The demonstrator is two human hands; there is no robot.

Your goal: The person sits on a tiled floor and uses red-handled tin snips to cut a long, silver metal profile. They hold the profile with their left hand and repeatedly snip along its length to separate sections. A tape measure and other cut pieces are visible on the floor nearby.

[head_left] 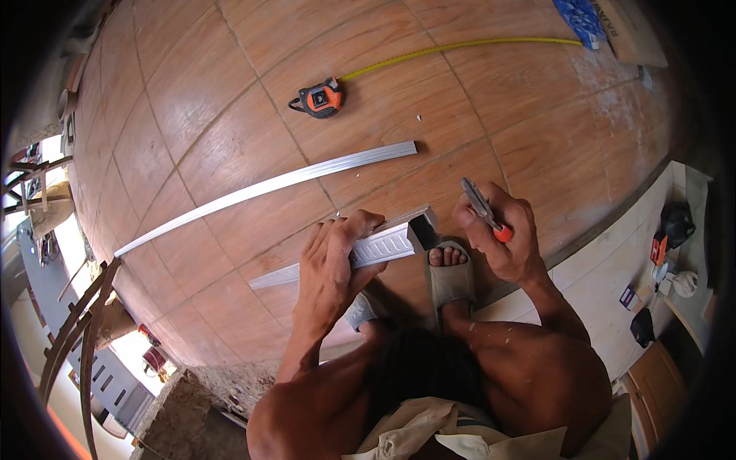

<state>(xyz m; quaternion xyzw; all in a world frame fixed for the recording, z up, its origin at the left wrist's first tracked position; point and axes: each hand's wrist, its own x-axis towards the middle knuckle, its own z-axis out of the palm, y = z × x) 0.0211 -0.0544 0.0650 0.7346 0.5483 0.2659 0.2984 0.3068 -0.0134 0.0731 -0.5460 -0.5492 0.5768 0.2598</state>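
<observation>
My left hand (330,257) is closed around a silver metal channel (387,245) with a ribbed face. The channel's open, cut end points right, and its long body slopes away to the lower left behind my hand. Just right of that end, my right hand (506,230) grips a pair of snips (478,201) with grey metal jaws and a red handle tip. The jaws are apart from the channel; most of the handles are hidden in my palm. Beyond both hands, a second long silver metal profile (307,173) lies on the tiled floor.
An orange and black tape measure (320,98) lies farther off, its yellow blade (460,46) drawn out toward blue plastic (579,21) and a cardboard piece (632,34). Small scraps dot the tiles. My sandalled foot (451,276) is below the channel's end. Curved dark bars (80,330) stand left.
</observation>
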